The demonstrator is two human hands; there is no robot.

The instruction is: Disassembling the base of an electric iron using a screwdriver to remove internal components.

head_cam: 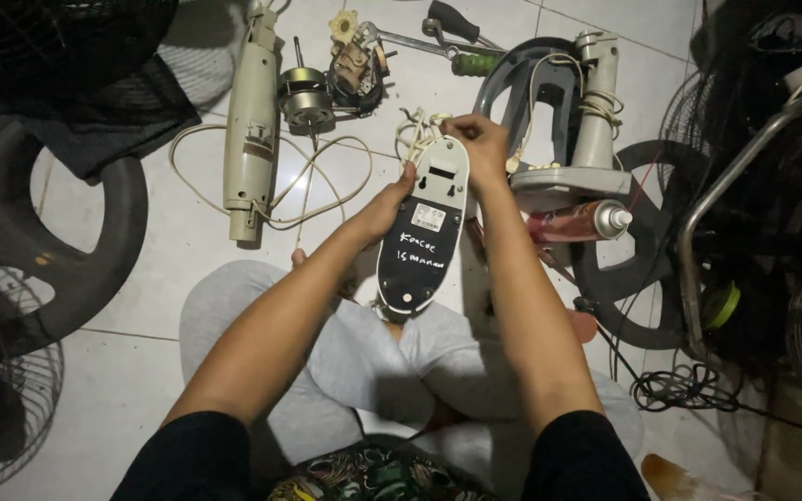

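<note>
Seen from the head camera, a person sits cross-legged on a tiled floor (141, 371), both hands gripping one elongated black fan base (422, 227) upright above the lap. The left hand (384, 206) clasps its left edge; the right hand (478, 148) pinches its top. Nearby lie one cream fan neck (251, 121), one motor (306, 97), one spray can (579, 221).

Black short sleeves, bare forearms, light grey trousers.
</note>
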